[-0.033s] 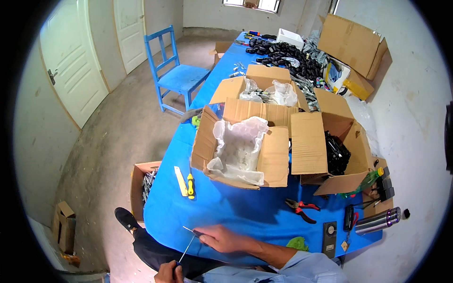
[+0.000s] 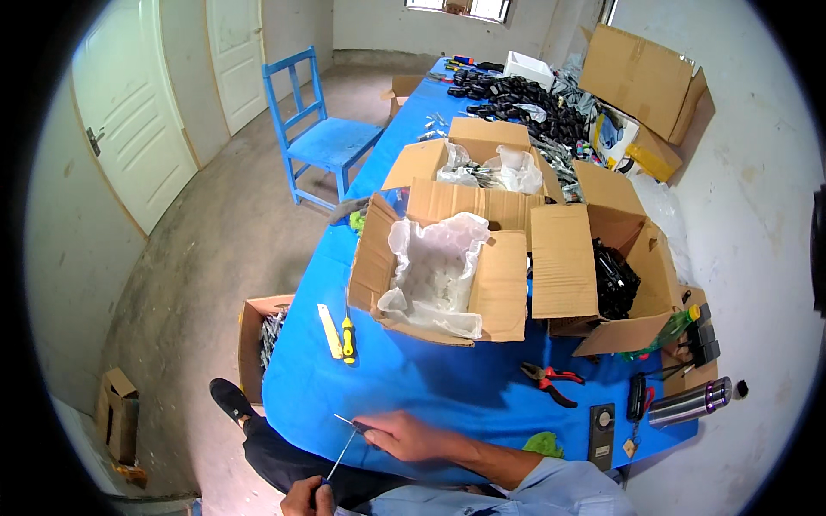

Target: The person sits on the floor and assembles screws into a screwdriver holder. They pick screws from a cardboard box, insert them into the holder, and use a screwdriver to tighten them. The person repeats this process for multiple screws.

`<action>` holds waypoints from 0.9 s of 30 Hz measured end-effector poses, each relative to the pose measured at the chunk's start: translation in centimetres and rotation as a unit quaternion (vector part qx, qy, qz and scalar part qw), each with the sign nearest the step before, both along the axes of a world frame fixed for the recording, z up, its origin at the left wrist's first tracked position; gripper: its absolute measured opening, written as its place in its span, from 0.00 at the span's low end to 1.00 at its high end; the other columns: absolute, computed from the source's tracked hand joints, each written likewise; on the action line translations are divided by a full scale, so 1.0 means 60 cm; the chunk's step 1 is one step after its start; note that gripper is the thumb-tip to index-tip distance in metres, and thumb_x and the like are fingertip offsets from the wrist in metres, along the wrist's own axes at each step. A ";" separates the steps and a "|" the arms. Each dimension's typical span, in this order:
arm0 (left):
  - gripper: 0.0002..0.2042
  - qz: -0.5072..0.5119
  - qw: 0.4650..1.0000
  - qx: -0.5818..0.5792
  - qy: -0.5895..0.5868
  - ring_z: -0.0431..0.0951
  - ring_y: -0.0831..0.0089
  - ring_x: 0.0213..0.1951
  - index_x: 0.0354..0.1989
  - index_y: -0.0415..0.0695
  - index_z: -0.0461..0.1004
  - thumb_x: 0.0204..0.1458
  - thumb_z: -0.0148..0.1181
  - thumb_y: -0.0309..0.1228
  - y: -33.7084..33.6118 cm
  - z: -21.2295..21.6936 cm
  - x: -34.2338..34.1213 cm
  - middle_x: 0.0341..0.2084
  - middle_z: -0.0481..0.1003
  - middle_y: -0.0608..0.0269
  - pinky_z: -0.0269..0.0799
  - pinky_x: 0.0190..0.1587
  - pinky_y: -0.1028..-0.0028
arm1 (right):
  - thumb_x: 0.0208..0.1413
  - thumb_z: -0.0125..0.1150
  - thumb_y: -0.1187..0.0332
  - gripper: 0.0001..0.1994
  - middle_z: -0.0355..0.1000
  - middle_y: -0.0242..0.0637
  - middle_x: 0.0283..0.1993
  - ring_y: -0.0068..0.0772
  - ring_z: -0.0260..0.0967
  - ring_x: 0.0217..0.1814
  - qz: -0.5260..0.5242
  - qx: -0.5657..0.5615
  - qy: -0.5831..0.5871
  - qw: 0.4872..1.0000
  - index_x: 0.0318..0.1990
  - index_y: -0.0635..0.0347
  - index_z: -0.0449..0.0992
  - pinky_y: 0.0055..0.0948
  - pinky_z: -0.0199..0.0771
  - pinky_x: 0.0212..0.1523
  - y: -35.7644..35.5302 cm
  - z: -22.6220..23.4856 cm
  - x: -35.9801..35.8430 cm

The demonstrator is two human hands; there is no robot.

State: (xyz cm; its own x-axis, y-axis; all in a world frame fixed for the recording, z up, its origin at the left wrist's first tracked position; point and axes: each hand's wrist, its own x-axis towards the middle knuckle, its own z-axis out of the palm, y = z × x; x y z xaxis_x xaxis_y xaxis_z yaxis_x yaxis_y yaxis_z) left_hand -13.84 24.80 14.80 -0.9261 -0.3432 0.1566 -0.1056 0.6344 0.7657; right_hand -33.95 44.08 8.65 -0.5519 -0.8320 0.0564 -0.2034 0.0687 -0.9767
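Observation:
At the lower edge my left hand is closed round the dark handle of a screwdriver. Its thin metal shaft slants up and right to a small dark piece with a thin metal rod. My right hand pinches that piece in front of the table's near edge, with the fingers partly hidden. The shaft's tip meets the piece at my right fingertips; the exact contact is too small to tell. Pliers with red and black handles lie on the blue-covered table, beyond my right forearm.
A yellow screwdriver lies beside a pale strip. Past them stand an open carton lined with plastic and another carton of black parts. A steel flask lies at right. A carton of metal parts stands below the left edge.

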 end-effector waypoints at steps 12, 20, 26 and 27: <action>0.11 0.071 0.823 0.522 -0.212 0.73 0.80 0.21 0.45 0.40 0.78 0.66 0.61 0.37 -0.055 -0.009 -0.013 0.25 0.77 0.64 0.67 0.19 0.80 | 0.69 0.54 0.69 0.20 0.77 0.48 0.42 0.41 0.75 0.41 -0.014 -0.017 0.004 1.000 0.65 0.68 0.71 0.37 0.74 0.45 -0.004 -0.008 0.003; 0.14 0.060 0.926 0.353 -0.117 0.76 0.79 0.29 0.51 0.40 0.73 0.58 0.65 0.22 -0.037 -0.023 -0.003 0.34 0.78 0.64 0.73 0.26 0.79 | 0.68 0.56 0.69 0.20 0.78 0.53 0.43 0.46 0.77 0.42 -0.018 -0.004 -0.041 0.999 0.63 0.71 0.72 0.41 0.75 0.44 -0.004 0.003 -0.003; 0.14 0.018 0.949 0.272 -0.158 0.75 0.79 0.29 0.50 0.40 0.72 0.57 0.64 0.19 -0.038 0.003 0.005 0.36 0.77 0.63 0.73 0.29 0.79 | 0.69 0.54 0.70 0.18 0.77 0.48 0.44 0.41 0.75 0.42 -0.025 -0.008 -0.029 0.999 0.63 0.67 0.72 0.37 0.74 0.46 -0.005 0.000 -0.001; 0.13 0.015 0.958 0.248 -0.143 0.76 0.77 0.30 0.50 0.39 0.73 0.57 0.65 0.19 -0.035 0.011 0.002 0.36 0.77 0.62 0.73 0.30 0.78 | 0.69 0.54 0.70 0.18 0.78 0.48 0.44 0.41 0.76 0.43 -0.028 -0.010 -0.028 0.999 0.63 0.68 0.73 0.37 0.74 0.47 -0.005 0.000 0.000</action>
State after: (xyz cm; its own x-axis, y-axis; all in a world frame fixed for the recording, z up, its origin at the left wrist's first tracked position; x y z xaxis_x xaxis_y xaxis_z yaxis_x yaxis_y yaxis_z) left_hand -13.72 22.68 15.46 -0.8956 -0.3360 -0.2914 -0.3683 0.1927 0.9095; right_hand -33.95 43.81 8.64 -0.5997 -0.7992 0.0399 -0.1441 0.0589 -0.9878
